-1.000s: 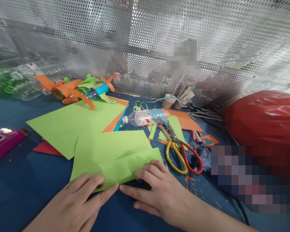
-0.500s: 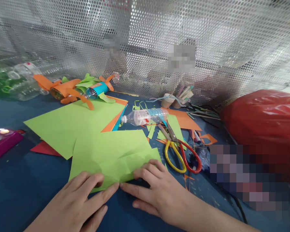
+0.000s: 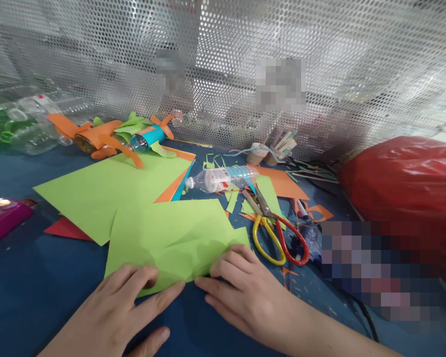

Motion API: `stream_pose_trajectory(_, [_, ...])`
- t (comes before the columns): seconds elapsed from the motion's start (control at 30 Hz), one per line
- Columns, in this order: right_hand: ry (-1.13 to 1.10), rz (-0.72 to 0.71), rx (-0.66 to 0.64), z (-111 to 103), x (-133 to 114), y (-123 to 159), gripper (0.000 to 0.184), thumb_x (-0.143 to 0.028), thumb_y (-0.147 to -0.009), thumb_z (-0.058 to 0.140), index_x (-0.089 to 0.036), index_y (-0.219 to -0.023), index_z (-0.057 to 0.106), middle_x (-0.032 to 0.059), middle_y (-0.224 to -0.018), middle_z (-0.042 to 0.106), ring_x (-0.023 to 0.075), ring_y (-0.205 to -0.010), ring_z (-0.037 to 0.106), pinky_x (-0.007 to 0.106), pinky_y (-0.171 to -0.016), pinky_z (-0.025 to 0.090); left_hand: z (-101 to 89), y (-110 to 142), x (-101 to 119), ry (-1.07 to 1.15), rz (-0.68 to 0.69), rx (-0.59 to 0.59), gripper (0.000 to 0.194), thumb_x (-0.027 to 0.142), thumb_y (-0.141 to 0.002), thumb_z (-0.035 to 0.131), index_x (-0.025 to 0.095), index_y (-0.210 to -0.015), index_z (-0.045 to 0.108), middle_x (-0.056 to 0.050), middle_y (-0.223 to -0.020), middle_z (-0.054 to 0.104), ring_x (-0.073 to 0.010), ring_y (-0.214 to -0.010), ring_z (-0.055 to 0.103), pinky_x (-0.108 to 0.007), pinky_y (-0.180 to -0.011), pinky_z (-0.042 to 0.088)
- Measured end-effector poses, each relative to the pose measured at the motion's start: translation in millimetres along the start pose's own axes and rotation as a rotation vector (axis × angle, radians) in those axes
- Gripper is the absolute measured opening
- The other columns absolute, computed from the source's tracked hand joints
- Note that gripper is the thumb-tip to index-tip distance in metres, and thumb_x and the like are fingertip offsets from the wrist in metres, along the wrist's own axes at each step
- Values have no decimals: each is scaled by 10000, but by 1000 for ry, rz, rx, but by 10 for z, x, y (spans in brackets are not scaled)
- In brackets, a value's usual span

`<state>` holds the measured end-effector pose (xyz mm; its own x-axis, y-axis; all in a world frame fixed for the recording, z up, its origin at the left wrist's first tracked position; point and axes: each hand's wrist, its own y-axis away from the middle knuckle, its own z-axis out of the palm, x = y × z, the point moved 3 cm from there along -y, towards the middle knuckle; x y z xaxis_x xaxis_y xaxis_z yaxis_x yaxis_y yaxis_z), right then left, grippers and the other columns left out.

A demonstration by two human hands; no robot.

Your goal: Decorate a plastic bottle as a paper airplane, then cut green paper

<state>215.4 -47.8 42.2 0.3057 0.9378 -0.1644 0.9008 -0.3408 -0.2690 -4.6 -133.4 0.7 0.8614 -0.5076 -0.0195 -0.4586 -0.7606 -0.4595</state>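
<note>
A sheet of light green paper (image 3: 159, 233) lies in front of me, its near part folded over, with a raised crease running towards the right. My left hand (image 3: 126, 302) presses on the sheet's near left edge, index finger stretched along the fold and thumb apart on the table. On the right part of the fold rests my right hand (image 3: 241, 292), fingers bent and index tip at the edge, a little apart from the left fingertip. Neither hand wraps around the paper. Scissors (image 3: 269, 215) with one yellow and one red handle lie open just beyond my right hand.
Behind lie another green sheet (image 3: 96, 193), a clear plastic bottle (image 3: 221, 178) among paper scraps, and orange (image 3: 96, 136) and blue (image 3: 150, 136) paper-wrapped bottles. A purple tool (image 3: 7, 220) is at left, a red bag (image 3: 405, 183) at right. A perforated metal screen (image 3: 223, 64) stands behind.
My right hand has slid slightly to the right along the fold, widening the gap between the index fingertips. My left thumb has moved a little away from the fingers. The sheet stays put.
</note>
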Motion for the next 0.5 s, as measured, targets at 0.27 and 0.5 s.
stream_pose_trajectory(0.27, [40, 64, 35, -149, 59, 14, 228, -169, -980, 489, -201, -937, 711, 15, -758, 645, 170, -756, 568, 376, -848, 404, -38, 14, -22, 56, 34, 10, 501, 509, -944, 551, 362, -1423, 543, -33, -1082, 672, -203, -946, 625, -262, -789, 515])
stream_pose_trajectory(0.5, [99, 130, -57, -219, 87, 45, 236, -150, -914, 510, -204, -726, 643, 15, -714, 613, 172, -729, 555, 355, -772, 434, -144, 24, -143, 53, -3, -7, 352, 431, -883, 671, 359, -1228, 682, 3, -1060, 722, -212, -1014, 656, -301, -845, 562])
